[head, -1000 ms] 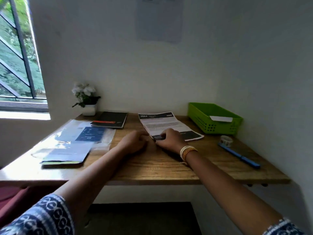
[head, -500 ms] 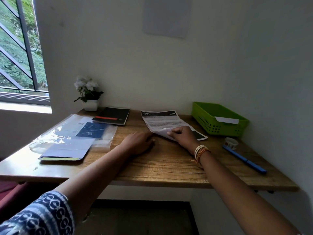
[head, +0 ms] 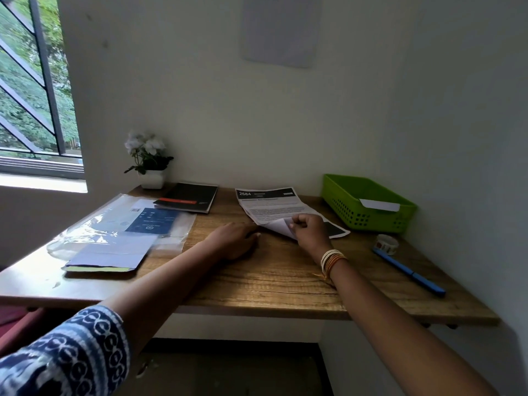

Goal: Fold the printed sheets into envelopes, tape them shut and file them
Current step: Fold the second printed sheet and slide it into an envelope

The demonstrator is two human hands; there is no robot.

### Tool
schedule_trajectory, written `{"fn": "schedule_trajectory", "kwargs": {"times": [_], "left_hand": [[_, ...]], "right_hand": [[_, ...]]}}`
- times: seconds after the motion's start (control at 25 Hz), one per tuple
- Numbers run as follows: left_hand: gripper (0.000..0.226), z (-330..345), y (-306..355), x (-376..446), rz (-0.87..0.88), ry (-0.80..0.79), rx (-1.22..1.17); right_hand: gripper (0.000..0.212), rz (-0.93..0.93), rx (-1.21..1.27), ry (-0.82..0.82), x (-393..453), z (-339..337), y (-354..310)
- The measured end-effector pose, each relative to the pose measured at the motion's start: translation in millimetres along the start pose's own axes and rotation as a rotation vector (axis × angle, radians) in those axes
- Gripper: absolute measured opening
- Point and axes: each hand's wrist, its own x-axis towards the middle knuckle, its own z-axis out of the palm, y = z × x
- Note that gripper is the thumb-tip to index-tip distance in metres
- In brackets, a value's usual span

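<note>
Your right hand pinches near corner of printed sheet, mid-frame on worktop, peeling it up. Left hand flat, empty, beside sheet. Risk: nothing pins sheet, so fold may skew or sheet slide.

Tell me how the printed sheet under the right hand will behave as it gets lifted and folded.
Likely floppy: the printed sheet already curls where the right hand pinches its near corner. Probably very light, since only that pinch raises the corner. It may slide on the smooth wooden table, because the left hand rests beside it, not on it.
</note>
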Motion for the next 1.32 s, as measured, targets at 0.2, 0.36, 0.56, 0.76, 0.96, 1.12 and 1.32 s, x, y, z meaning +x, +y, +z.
{"fn": "schedule_trajectory", "kwargs": {"times": [0.2, 0.36, 0.56, 0.76, 0.96, 1.12, 1.32], "left_hand": [[0.05, -1, 3, -6, -0.001, 0.154, -0.175], [0.042, -1, 4, -9, 0.075, 0.106, -0.112], [0.037, -1, 5, -8, 0.063, 0.078, -0.068], [0.042, 0, 5, -6, 0.038, 0.035, -0.017], [0.048, -5, 3, 4, -0.024, -0.112, 0.032], [0.047, -7, -4, 14, -0.106, -0.128, -0.133], [0.036, -15, -25, 2, -0.281, 0.208, -1.003]], "right_hand": [[0.027, 0.087, 0.149, 0.063, 2, -3, 0], [0.028, 0.169, 0.307, 0.094, 1, -5, 0], [0.028, 0.189, 0.287, 0.133, 3, -2, 3], [0.027, 0.14, 0.268, 0.191, 6, -4, 3], [0.027, -0.021, -0.041, -0.004, 2, -7, 0], [0.02, -0.067, 0.009, 0.029, -5, -19, -5], [0.007, -0.149, 0.09, -0.001, -33, -44, 3]]}}
